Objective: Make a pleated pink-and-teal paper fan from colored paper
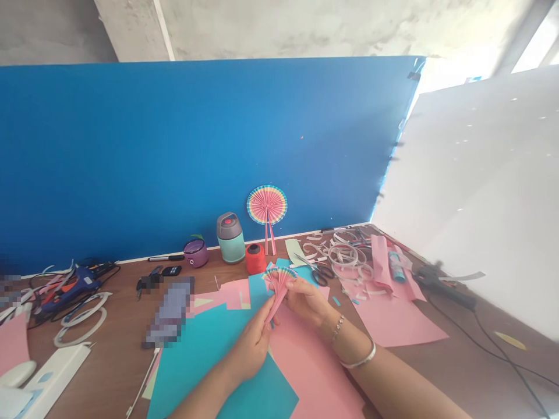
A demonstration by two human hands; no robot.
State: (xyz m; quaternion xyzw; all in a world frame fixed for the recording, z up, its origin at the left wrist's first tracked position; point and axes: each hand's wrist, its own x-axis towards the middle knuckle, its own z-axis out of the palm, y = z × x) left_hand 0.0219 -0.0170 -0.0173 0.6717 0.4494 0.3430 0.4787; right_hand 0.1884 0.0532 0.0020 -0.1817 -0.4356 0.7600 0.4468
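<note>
A pleated paper fan (282, 278), pink with a striped blue and yellow rim, is partly spread between my hands. My left hand (257, 337) is closed round its narrow lower end. Higher up, the fingers of my right hand (305, 299) pinch the pleats near the top edge. Beneath my hands lie a sheet of blue paper (209, 349) and a sheet of pink paper (312, 361). A finished-looking round paper fan (267, 203) in the same colours leans upright against the blue panel.
Behind my hands stand a red thread spool (255, 259), a teal jar (231, 241) and a purple cup (196, 253). Scissors (321, 272) and rolls of white strip (347, 256) lie to the right. At left are a blue glue gun (76, 285) and a power strip (56, 384).
</note>
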